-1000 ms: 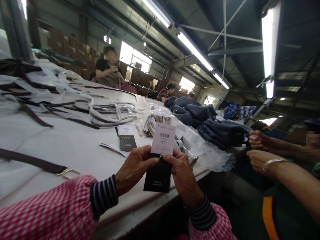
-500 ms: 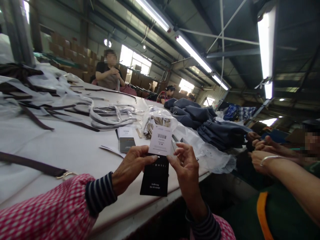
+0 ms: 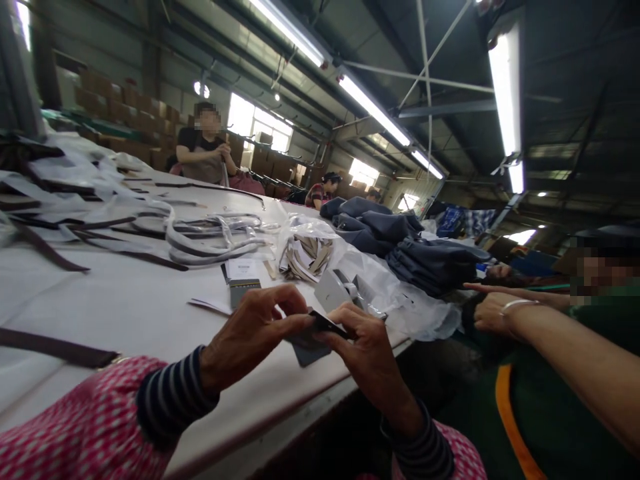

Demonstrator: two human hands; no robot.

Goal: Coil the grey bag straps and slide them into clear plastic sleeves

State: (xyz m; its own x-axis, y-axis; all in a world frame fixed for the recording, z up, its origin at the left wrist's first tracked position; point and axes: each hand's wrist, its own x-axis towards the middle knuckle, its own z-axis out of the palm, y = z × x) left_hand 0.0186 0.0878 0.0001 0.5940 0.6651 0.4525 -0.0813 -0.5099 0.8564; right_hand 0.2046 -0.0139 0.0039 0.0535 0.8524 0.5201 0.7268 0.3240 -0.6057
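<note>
Both my hands pinch a dark hang tag [image 3: 309,351] above the front edge of the white-covered table [image 3: 240,400]. My left hand [image 3: 257,333] grips its left side between thumb and fingers. On the right side, my right hand [image 3: 363,347] is closed on it the same way. The tag is tilted nearly edge-on at the top, with its dark lower part hanging beneath. Just beyond my left hand lie more printed tags [image 3: 243,280] on the table. Behind my right hand is a pale grey card [image 3: 331,291], next to a clear plastic bag [image 3: 400,300].
A bundle of beige and white strips [image 3: 306,257] sits in the plastic. Dark straps [image 3: 45,343] and wrapped pale straps [image 3: 200,247] spread over the left. Dark blue fabric [image 3: 435,260] is heaped at the right. A co-worker's arm [image 3: 550,333] reaches in close on my right.
The tag, which was upright with its white and black faces towards me, is now tipped nearly edge-on. The co-worker's hands at right have shifted. My view has turned slightly right.
</note>
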